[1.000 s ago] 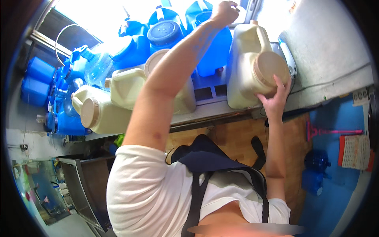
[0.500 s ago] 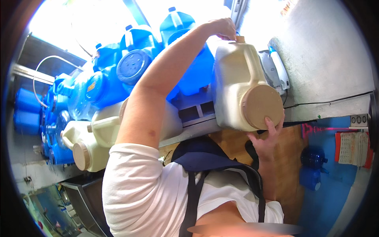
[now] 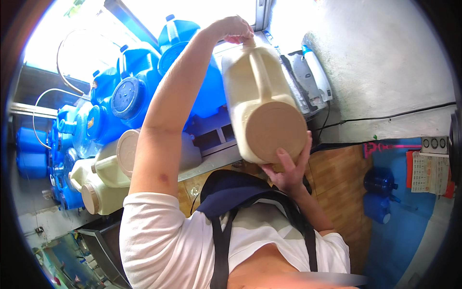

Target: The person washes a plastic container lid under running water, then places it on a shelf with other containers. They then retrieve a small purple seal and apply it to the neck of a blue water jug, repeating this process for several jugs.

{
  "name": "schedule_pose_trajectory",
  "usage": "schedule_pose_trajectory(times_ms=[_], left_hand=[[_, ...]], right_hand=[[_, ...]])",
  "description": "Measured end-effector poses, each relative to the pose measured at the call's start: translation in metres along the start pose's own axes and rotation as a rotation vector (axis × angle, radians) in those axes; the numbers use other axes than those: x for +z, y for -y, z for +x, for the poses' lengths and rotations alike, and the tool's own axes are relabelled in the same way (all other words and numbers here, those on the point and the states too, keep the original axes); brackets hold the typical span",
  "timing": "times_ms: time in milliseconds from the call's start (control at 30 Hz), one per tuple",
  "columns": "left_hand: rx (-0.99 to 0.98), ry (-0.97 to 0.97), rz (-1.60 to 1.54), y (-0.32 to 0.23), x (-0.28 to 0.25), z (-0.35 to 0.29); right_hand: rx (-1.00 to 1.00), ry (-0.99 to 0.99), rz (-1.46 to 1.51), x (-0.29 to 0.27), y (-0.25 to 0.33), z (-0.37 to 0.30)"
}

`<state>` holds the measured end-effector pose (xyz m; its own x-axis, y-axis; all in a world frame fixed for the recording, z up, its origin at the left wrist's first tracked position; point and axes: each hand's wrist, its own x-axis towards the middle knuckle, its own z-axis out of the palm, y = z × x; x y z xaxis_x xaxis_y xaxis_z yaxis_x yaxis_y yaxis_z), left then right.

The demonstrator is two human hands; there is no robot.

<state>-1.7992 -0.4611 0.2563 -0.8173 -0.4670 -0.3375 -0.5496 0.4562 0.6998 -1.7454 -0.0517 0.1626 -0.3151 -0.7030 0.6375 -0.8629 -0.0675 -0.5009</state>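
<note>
At ten o'clock you have a cluster of blue jugs (image 3: 139, 98), and at nine, low down, the pale jugs (image 3: 108, 188) crowd the counter (image 3: 211, 163). Near twelve, your left hand (image 3: 238, 31) has its grip folded together on the small neck at the top of the cream jug (image 3: 257, 91), which lies between twelve and one. That hold looks narrow: if the neck twists or the fingers slide, the rear could drop. At four, your right hand (image 3: 289, 176) has its grip clamped on the lower rim of the wide lid (image 3: 275, 132), thumb across its face. Should the lid turn loose, the jug's front might tip past the counter's edge towards the floor (image 3: 332, 188). At two, the white device (image 3: 318, 74) sits near; a wide swing could knock it or snag its cord (image 3: 328, 115).
</note>
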Motion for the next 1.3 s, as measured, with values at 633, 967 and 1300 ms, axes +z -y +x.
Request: schedule_pose_trajectory(times_ms=[633,967,1300], left_hand=[[0.005,-0.217,0.088,0.007,0.033,-0.009],[0.173,-0.188,-0.463,0.030,0.037,-0.016],[0.245,-0.544,-0.472,0.031,0.054,-0.049]], right_hand=[[-0.146,-0.044,0.073,0.005,-0.046,0.000],[-0.177,-0.084,0.176,0.014,-0.050,0.001],[-0.190,0.014,0.134,0.006,-0.045,0.010]])
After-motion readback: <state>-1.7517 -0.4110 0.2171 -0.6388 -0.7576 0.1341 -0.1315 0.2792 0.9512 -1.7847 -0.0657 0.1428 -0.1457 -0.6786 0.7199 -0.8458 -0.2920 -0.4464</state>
